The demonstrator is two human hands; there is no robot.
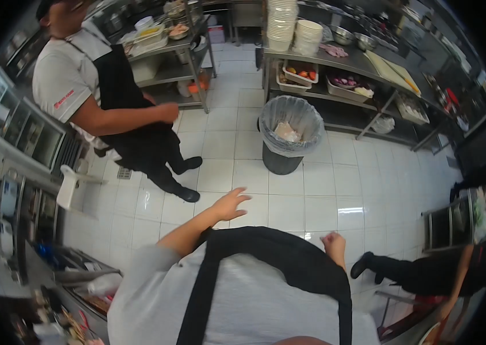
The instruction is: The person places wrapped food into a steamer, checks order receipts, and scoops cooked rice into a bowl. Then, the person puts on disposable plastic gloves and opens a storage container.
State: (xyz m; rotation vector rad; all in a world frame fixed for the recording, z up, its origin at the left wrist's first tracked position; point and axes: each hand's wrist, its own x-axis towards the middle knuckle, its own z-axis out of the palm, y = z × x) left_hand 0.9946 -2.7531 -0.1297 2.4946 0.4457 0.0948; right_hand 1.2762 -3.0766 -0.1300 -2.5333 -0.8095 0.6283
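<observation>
My left hand (pixel 230 205) is held out in front of my body over the tiled floor, its fingers apart and nothing in them. My right hand (pixel 335 246) hangs by the right side of my black apron (pixel 277 244), with the fingers curled in; no object shows in it. Ahead of both hands stands a dark trash bin (pixel 283 163) lined with a clear plastic bag (pixel 301 109). Some pale waste (pixel 287 132) lies inside the bag. Neither hand touches the bin.
A person in a black apron (pixel 125 80) stands at the left near a white stool (pixel 70 187). Another person's dark-clothed leg (pixel 395 269) reaches in from the right. Behind the bin is a steel worktable (pixel 364 57) with stacked tubs (pixel 280 26) and vegetable crates (pixel 300 73).
</observation>
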